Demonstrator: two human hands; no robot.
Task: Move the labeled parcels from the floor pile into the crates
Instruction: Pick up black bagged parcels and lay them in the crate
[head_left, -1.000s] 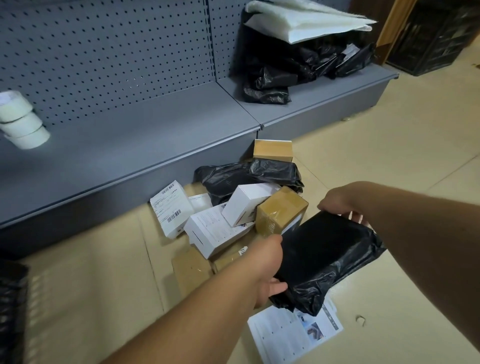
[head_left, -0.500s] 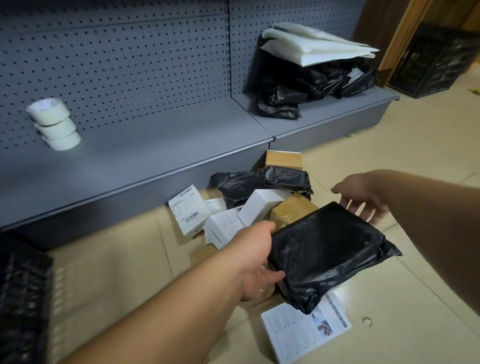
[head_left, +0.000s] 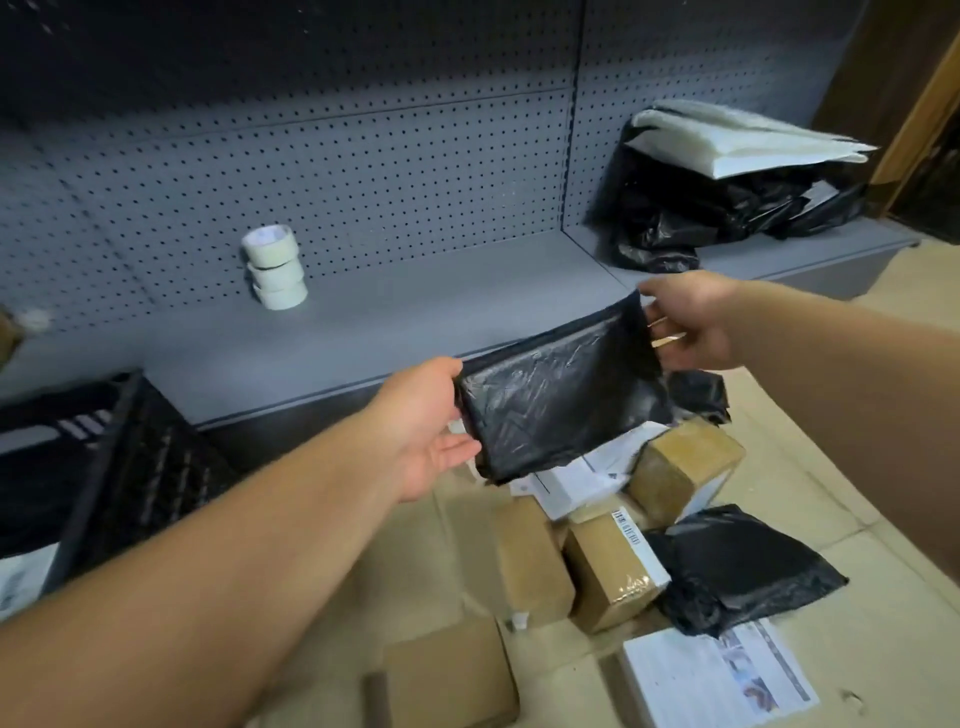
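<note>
Head view: I see both of my hands raised over the floor pile, in front of the grey shelf (head_left: 363, 332).
Left hand (head_left: 426, 431): grips the left edge of the black parcel (head_left: 556, 395); thumb on top, fingers hidden beneath it.
Right hand (head_left: 691, 322): pinches the upper right corner of the same parcel; fingers curled behind the film.
Black parcel: held in the air between the two hands, tilted, its glossy face toward me; I see no label on this side.
Floor pile: brown boxes (head_left: 613, 566), a white labeled box (head_left: 582, 473) and a second black bag (head_left: 737, 571) lie below and right of the held parcel.
Crate (head_left: 130, 467): black, at lower left on the floor, against the shelf base.
Shelf: tape rolls (head_left: 275, 267), stacked; black bags (head_left: 701, 213) under white mailers (head_left: 737, 140) at the far right.
Printed sheet (head_left: 717, 675): flat on the floor, near the second black bag.
</note>
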